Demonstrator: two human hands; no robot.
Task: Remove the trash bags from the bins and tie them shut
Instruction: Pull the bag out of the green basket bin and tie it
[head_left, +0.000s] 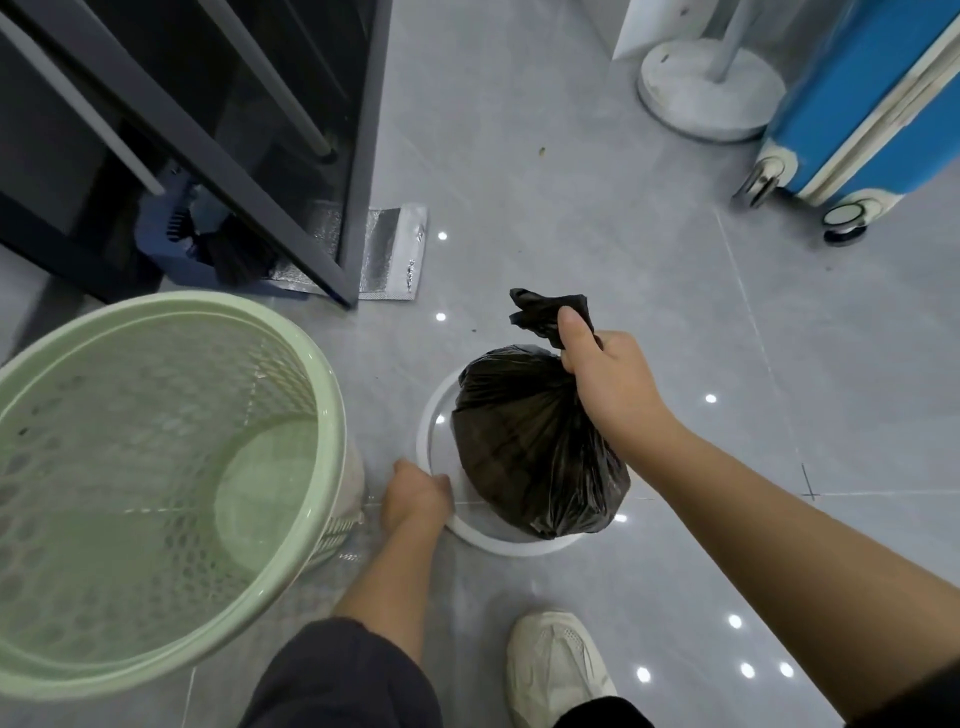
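- Just below frame centre, toward 5 o'clock: black trash bag (535, 447), full and rounded. It hangs over a white rim (514, 548) on the floor (675, 312).
- Right hand (608, 384), at the bag's 12 o'clock: grip closed tight round the gathered neck, thumb up. A twisted tail of plastic sticks out above the fist. Whether a knot is already in it, cannot tell.
- Left hand (415, 499), at the rim's 9 o'clock: fingers curled over the white rim, grip holding it down.
- The white rim may be a whole bin seen from above or only a ring; cannot tell.
- Step in hand, as I judge it: getting the bag out of its bin, one hand pulling, the other steadying.
- Next move probably calls for both hands on the neck to knot it. The left must let go of the rim first, and the bag needs resting on the floor or holding clear.
- Green basket (322, 384) at 8 o'clock: mesh wall, no bag in it.
- Pale shoe (556, 665) at 6 o'clock.
- Black frame (208, 135) at 10 o'clock, with a silver foil pouch (395, 249) lying at its foot.
- Round white stand base (711, 88) at 1 o'clock; blue suitcase (857, 104) at 2 o'clock.
- Writing: none legible. Marks on the foil pouch are too small to read.
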